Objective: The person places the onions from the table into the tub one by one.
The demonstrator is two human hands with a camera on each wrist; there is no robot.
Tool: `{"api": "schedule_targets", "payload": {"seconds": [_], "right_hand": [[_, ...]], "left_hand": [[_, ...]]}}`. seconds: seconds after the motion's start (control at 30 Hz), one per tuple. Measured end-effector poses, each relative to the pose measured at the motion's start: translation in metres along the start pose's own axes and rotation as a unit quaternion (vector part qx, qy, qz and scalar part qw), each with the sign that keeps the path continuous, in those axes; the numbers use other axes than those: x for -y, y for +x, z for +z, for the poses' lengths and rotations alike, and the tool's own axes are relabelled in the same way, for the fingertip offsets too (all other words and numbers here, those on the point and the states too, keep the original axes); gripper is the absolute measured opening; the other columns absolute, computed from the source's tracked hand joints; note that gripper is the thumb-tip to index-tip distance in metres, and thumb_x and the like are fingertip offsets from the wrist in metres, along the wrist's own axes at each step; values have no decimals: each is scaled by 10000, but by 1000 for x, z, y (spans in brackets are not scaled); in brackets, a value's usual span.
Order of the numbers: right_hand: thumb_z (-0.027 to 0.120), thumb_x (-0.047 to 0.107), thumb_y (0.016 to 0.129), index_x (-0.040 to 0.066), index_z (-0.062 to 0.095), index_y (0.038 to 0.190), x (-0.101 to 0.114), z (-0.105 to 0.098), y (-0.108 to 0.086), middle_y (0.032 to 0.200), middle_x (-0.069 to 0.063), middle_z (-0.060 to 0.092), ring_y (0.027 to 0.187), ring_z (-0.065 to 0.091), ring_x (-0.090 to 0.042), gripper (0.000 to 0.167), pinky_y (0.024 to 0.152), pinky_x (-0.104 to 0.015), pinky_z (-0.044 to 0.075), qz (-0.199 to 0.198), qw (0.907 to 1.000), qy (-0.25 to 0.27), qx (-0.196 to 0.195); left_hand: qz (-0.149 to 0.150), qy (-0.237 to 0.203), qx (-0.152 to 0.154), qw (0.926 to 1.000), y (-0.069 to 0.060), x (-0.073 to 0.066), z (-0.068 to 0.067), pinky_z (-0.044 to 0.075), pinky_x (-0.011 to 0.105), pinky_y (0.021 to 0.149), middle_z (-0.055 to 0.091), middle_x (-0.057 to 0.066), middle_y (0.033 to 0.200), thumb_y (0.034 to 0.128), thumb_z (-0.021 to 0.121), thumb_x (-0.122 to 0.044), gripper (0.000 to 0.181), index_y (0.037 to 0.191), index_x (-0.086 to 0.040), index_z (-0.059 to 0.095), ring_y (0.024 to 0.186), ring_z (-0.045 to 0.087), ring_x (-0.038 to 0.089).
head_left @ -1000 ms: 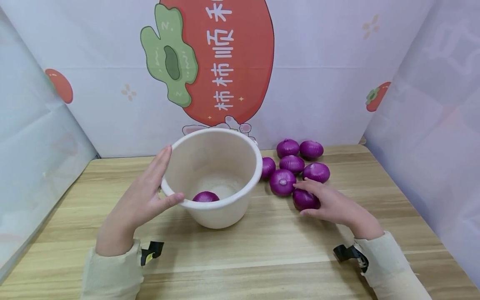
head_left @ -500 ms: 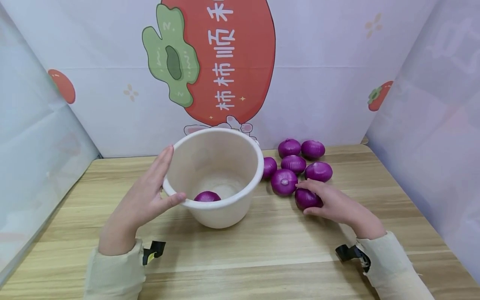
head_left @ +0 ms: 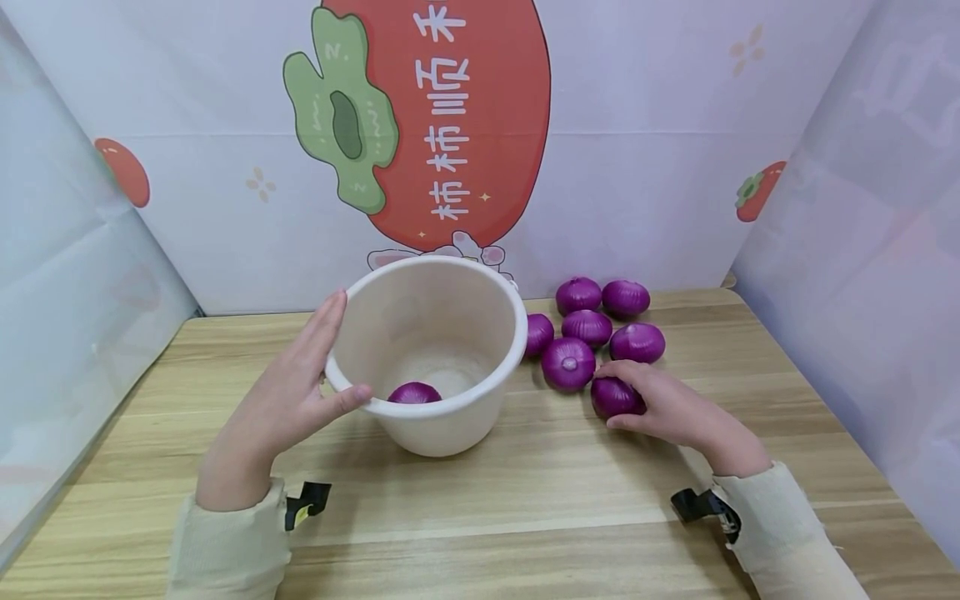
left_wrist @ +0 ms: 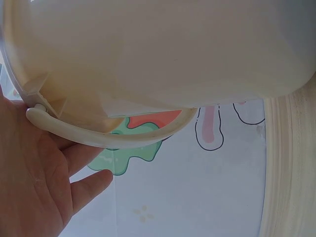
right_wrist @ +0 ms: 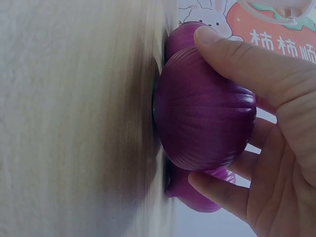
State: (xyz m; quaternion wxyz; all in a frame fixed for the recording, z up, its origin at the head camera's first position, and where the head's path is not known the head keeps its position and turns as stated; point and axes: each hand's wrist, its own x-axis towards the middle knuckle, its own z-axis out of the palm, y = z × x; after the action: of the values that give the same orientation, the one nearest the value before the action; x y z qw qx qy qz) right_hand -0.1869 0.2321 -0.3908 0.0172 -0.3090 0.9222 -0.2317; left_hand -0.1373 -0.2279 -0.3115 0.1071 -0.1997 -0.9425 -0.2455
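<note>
My left hand (head_left: 288, 396) holds the rim of a white plastic bucket (head_left: 442, 433), with its thumb on the front rim and its fingers along the left side. In the left wrist view the bucket's handle (left_wrist: 113, 139) hangs past my fingers. One purple onion (head_left: 415, 393) lies inside the bucket. To the right, my right hand (head_left: 678, 408) grips another purple onion (head_left: 615, 397) on the table, thumb on the near side and fingers over the far side. In the right wrist view this onion (right_wrist: 205, 111) stays against the tabletop.
Several more purple onions (head_left: 568, 364) cluster just beyond my right hand, between the bucket and the table's right part. The wooden table (head_left: 480, 533) meets a printed cloth backdrop (head_left: 637, 167) behind, with cloth walls at both sides.
The view shifts slightly between the first two frames. My right fingers settle a little lower over the onion. My left hand and the bucket stay in place.
</note>
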Motion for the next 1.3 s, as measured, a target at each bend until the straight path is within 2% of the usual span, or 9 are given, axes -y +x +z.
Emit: {"api": "schedule_targets", "payload": {"seconds": [0.3,0.53,0.73,1.3], "right_hand": [[839,188,793,89,582,1282,0,0,0,1263,-136,631,1179,599,-324,561,991,-554,500,69,10000,45,33],[840,207,800,89,597,1261,0,-1,1,1240,-133,635,1156,602,-330,535,968,-560,504,-59,9999,121,-19],[840,185,796,94,594,1274,-2,1,1,1257,-119,629,1162,604,-315,545,972,-550,508,31,9998,202,-13],[837,205,798,72,594,1286,-3,-1,2,1263,-140,631,1155,609,-324,562,969,-549,511,67,9999,91,-25]], "left_hand": [[36,10,-21,10000,0,1,0,372,689,1072,170,89,1672,844,723,-503,1052,1610,-137,103,1508,259,361],[-58,49,11,10000,-1,0,0,385,689,1060,165,79,1674,854,706,-509,1038,1611,-140,99,1506,265,361],[-158,-5,61,9999,-1,-1,0,390,687,1059,155,62,1677,856,708,-494,1034,1613,-158,88,1506,267,354],[-164,-20,92,9998,-1,-1,1,362,690,1080,138,54,1681,853,712,-508,1048,1613,-166,78,1520,238,346]]}}
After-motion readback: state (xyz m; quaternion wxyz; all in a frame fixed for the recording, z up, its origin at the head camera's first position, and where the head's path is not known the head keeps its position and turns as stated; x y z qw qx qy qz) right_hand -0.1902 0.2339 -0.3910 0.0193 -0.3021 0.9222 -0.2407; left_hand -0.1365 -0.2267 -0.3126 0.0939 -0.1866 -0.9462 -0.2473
